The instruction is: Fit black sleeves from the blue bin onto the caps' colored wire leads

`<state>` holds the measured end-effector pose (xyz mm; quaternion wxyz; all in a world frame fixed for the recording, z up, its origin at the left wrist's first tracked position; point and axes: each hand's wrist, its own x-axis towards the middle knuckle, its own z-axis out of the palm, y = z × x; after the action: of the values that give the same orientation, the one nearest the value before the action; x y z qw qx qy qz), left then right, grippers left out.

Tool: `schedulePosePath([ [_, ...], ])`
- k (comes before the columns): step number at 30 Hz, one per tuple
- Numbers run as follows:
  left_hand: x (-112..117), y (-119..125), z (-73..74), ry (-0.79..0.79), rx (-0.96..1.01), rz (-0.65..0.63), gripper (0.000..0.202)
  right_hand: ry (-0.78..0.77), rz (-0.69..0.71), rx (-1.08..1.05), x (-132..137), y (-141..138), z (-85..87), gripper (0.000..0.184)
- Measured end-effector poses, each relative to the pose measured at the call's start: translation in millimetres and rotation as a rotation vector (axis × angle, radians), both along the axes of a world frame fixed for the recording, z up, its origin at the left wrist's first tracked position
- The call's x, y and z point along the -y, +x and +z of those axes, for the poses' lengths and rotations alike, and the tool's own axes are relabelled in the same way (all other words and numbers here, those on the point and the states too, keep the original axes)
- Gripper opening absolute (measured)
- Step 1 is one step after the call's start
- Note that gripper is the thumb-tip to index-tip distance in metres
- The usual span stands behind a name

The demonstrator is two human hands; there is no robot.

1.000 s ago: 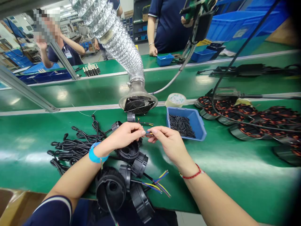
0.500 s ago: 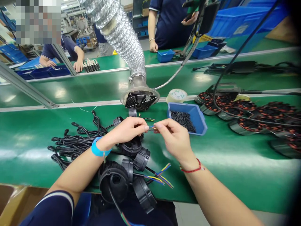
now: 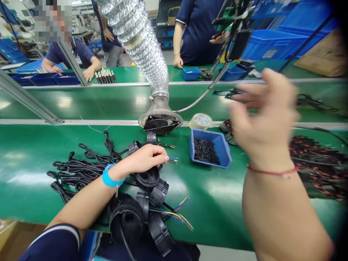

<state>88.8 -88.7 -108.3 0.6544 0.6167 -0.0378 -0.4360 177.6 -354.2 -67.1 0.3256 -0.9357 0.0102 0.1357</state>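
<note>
My left hand [image 3: 148, 159] is closed in a pinch on a thin bundle of coloured wires [image 3: 172, 160] whose stripped ends stick out to the right. It rests above a black round plastic housing [image 3: 148, 177]. My right hand [image 3: 262, 116] is lifted high at the right, blurred, its fingers spread with nothing in them, over the dark wound coils [image 3: 315, 159]. A blue bin [image 3: 227, 154] of small black sleeves lies between the two hands.
More black housings [image 3: 141, 214] with coloured wire tails [image 3: 181, 214] lie at the near edge. Black cables [image 3: 78, 170] are heaped at left. A foil duct with a fan [image 3: 160, 121] and a tape roll [image 3: 201, 120] stand behind. Other people work across the belt.
My right hand let go of the wire ends and rose up to the right. My left hand stays pinched on the wires.
</note>
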Motion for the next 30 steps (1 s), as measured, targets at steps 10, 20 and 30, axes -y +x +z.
schedulePosePath([
  [10, 1, -1, -0.9, 0.019, -0.042, 0.014, 0.028, -0.662, 0.511, -0.743, 11, -21, -65.6, 0.035],
  [20, 3, 3, 4.1, 0.020, -0.124, 0.072, 0.026, -0.555, 0.335, -0.546, 19, -32, -73.9, 0.029],
  [30, 3, 3, 1.8, -0.042, -0.218, 0.149, 0.033, 0.719, -0.330, -0.580, -37, -51, -37.5, 0.040],
])
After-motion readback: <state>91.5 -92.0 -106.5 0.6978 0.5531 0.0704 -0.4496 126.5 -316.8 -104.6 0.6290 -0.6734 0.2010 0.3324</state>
